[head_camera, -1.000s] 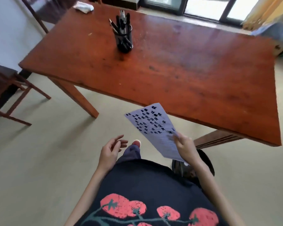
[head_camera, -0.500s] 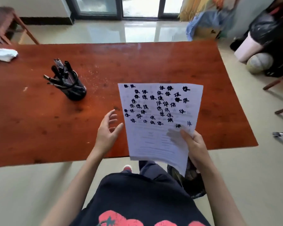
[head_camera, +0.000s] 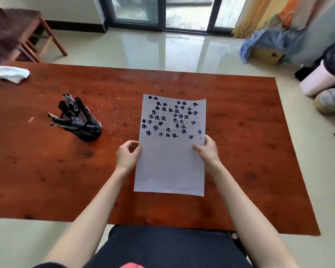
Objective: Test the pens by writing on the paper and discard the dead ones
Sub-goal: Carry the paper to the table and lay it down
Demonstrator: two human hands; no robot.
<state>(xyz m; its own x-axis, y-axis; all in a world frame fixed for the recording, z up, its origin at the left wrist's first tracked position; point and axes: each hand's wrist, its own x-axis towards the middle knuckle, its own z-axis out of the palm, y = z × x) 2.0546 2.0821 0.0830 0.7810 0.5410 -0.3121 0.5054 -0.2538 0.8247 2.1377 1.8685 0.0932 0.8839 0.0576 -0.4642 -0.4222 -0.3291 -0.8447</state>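
Both hands, left hand (head_camera: 128,154) & right hand (head_camera: 207,149), pinch the paper (head_camera: 170,165) by its side edges, over the table (head_camera: 240,132) w/ pens (head_camera: 72,113) untouched. Sheet could crease if dropped unevenly.

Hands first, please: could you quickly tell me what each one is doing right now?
Left hand: holds the left edge of the paper.
Right hand: holds the right edge of the same paper, thumb on top.

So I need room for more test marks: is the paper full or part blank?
Part blank. The paper has dark marks only on its upper half; the lower half, between the hands, looks unmarked.
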